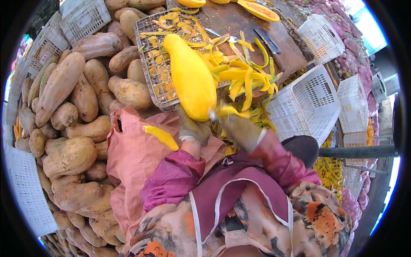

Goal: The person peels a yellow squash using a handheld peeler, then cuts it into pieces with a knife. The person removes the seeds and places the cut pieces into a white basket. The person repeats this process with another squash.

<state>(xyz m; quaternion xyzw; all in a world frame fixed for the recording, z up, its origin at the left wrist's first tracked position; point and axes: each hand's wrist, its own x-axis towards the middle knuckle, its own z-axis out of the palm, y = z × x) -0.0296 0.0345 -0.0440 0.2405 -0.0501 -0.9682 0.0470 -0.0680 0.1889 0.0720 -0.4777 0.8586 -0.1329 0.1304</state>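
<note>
A long-necked squash [192, 77], its yellow flesh bare of skin, rests at a slant on an upturned plastic crate [152, 91] with a grid base. Cupped against the squash's broad lower end is my left hand [194, 125], in a soiled glove. My right hand [240, 128], also gloved and blurred by motion, grips a small hand tool [212, 114], apparently a peeler, close to the squash's lower right side. A yellow strip of peel [229, 111] shows at that hand. Long curled peels [249, 77] are heaped right of the squash.
Unpeeled squashes [93, 45] pile up on the left beside a pink woven sack [135, 154]. A cleaver [268, 40] and a cut squash half [258, 10] lie on the brown board [224, 19]. White plastic crates [282, 112] stand at right; peelings cover the ground there.
</note>
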